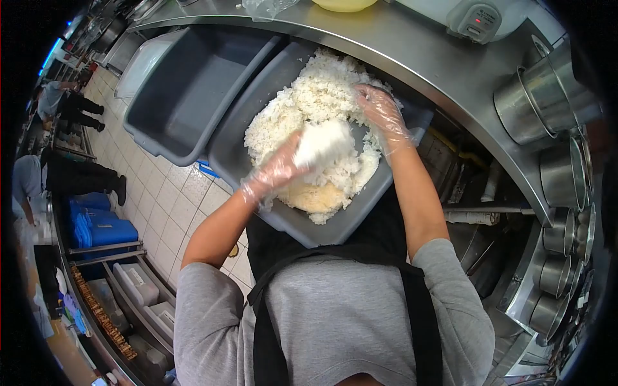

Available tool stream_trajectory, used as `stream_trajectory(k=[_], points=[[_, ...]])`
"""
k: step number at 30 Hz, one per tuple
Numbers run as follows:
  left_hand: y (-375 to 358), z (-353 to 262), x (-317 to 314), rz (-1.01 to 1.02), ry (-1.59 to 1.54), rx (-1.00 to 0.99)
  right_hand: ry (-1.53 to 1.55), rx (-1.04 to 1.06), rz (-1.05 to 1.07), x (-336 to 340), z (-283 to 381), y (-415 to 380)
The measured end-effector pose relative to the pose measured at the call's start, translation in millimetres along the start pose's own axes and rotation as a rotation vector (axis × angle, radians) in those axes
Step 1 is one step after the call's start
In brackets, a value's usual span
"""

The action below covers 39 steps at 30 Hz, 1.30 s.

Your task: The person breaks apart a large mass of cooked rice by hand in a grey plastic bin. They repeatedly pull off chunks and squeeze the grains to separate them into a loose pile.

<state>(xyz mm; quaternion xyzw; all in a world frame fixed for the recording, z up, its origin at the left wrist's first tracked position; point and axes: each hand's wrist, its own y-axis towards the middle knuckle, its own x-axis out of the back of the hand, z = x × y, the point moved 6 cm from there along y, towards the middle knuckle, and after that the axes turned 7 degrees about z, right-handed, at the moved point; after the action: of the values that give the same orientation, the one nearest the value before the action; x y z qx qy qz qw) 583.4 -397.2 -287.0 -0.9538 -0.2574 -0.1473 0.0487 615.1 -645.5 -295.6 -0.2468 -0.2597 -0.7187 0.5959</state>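
Note:
A grey plastic bin [239, 145] in front of me holds a big heap of cooked white rice [315, 96]. Both my hands wear thin clear plastic gloves. My left hand [280, 170] holds a clump of rice [322, 143] lifted just above the heap, near the bin's middle. My right hand [381, 110] presses down into the far right side of the rice, fingers spread. A yellowish patch [313, 196] lies under the rice at the near end of the bin.
An empty grey bin [187, 90] sits to the left of the rice bin. A steel counter [412, 48] runs behind, with a rice cooker [479, 19] and steel pots [541, 96] at right. People stand on the tiled floor at far left.

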Motion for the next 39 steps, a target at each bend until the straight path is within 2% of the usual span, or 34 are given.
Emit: stream_trajectory(k=[1, 2, 3, 4, 5, 6, 7, 8, 10, 11, 12, 14, 15, 16, 18, 19, 20, 21, 23, 27, 29, 30, 32, 33, 35, 36, 37, 38, 39], points=[[1.5, 12.6, 12.0, -0.146, -0.405, 0.106, 0.087, -0.064, 0.055, -3.6, 3.3, -1.7], [5.5, 15.1, 17.7, -0.148, -0.403, 0.103, 0.171, -0.126, 0.108, -7.0, 5.3, -1.2], [8.2, 26.0, 27.1, -0.247, -0.539, 0.182, 0.167, -0.122, 0.105, -11.1, 1.9, 4.5], [9.6, 38.6, 35.0, -0.344, -0.675, 0.262, 0.404, -0.124, 0.277, -30.3, -5.7, 10.4], [11.7, 52.5, 43.3, -0.342, -0.675, 0.257, 0.64, -0.124, 0.451, -38.4, 16.4, 7.4], [14.8, 62.0, 52.6, -0.273, -0.638, 0.109, 0.669, -0.269, 0.47, -42.5, 26.5, -4.2], [20.2, 58.5, 55.0, -0.306, -0.72, 0.108, 0.666, -0.266, 0.471, -50.1, 16.0, -1.7], [25.5, 53.0, 57.1, -0.341, -0.801, 0.104, 0.756, -0.097, 0.54, -61.0, 19.0, -1.8], [37.7, 40.1, 59.2, -0.396, -0.868, 0.056, 0.713, -0.036, 0.601, -67.9, 17.0, -4.8], [42.2, 22.9, 58.9, -0.448, -0.936, 0.008, 0.692, -0.005, 0.631, -63.0, 37.4, -11.0], [39.9, 10.7, 50.7, -0.55, -1.075, 0.026, 0.77, -0.108, 0.455, -52.8, 49.5, -13.5], [57.3, 22.0, 42.8, -0.539, -1.108, 0.037, 0.836, -0.208, 0.279, -44.7, 54.2, -10.9], [63.8, 30.8, 39.1, -0.524, -1.134, 0.057, 0.803, -0.228, 0.329, -55.9, 41.6, -3.3], [63.8, 41.2, 34.6, -0.529, -1.068, 0.142, 0.771, -0.247, 0.376, -66.6, 30.9, 1.4], [65.8, 61.0, 33.5, -0.5, -0.962, 0.12, 0.8, -0.216, 0.383, -76.8, 18.5, 1.7], [64.6, 52.2, 32.5, -0.467, -0.86, 0.101, 0.826, -0.191, 0.387, -80.6, 18.9, -1.0], [64.5, 45.5, 33.5, -0.446, -0.894, 0.078, 0.888, -0.096, 0.312, -82.7, 22.3, -2.6], [64.2, 38.9, 33.7, -0.449, -0.898, 0.079, 0.885, -0.099, 0.315, -85.5, 20.8, -4.2], [61.9, 31.0, 37.8, -0.54, -0.883, 0.09, 0.549, -0.097, 0.162, -64.8, 42.3, -8.2], [60.9, 39.2, 38.5, -0.605, -0.798, 0.089, 0.418, -0.122, 0.132, -67.8, 42.3, -9.5], [52.0, 37.6, 40.4, -0.738, -0.707, 0.289, 0.544, -0.223, 0.266, -61.0, 59.2, -17.6], [51.8, 41.8, 40.1, -0.738, -0.708, 0.29, 0.543, -0.224, 0.266, -64.1, 50.7, -14.0], [57.1, 34.9, 44.4, -0.641, -0.508, 0.064, 0.566, -0.254, 0.372, -74.4, 36.8, -6.6], [58.1, 39.1, 44.8, -0.637, -0.508, 0.063, 0.566, -0.255, 0.368, -75.6, 29.0, -5.7], [57.4, 43.4, 44.2, -0.632, -0.375, 0.256, 0.589, -0.386, 0.253, -65.0, 23.2, -9.5], [57.2, 42.3, 45.9, -0.628, -0.375, 0.253, 0.741, -0.323, 0.2, -69.5, 15.0, -5.2], [56.2, 35.5, 45.7, -0.562, -0.338, 0.317, 0.741, -0.322, 0.196, -72.8, 10.2, -1.0], [55.9, 32.0, 43.8, -0.495, -0.299, 0.38, 0.95, -0.283, 0.107, -71.4, 6.2, 5.1], [58.2, 35.5, 40.0, -0.492, -0.296, 0.377, 1.021, -0.317, 0.09, -70.0, -3.0, 5.4]])
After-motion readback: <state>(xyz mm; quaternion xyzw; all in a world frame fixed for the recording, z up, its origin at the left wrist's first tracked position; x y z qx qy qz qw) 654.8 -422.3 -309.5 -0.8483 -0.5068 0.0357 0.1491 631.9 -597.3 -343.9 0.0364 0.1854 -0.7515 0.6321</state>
